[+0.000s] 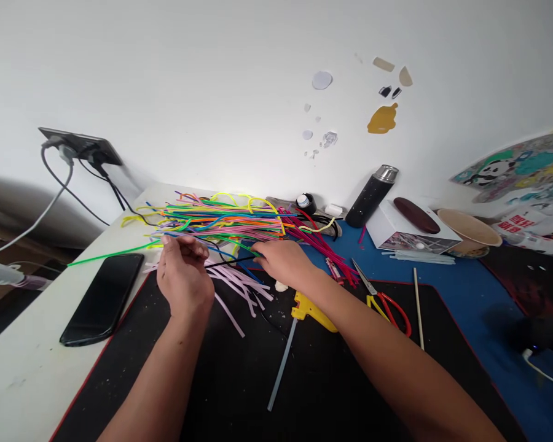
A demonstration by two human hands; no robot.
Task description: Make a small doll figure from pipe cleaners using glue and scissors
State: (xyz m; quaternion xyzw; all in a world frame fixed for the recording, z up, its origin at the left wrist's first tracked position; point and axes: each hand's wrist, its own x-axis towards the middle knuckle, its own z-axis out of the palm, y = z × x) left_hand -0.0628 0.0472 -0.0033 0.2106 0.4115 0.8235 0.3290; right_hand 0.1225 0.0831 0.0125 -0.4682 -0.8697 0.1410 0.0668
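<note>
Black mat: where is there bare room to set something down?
Largely bare mat lies between the left forearm and glue stick, and between that stick and the right forearm. Left of the mat, the tabletop nearer than the phone is open too. Pipe cleaners crowd the left hand and right hand.

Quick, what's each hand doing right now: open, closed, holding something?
Left hand: fingers curled; whether it holds anything cannot be told.
Right hand: fingertips closed, apparently pinching a black pipe cleaner.
</note>
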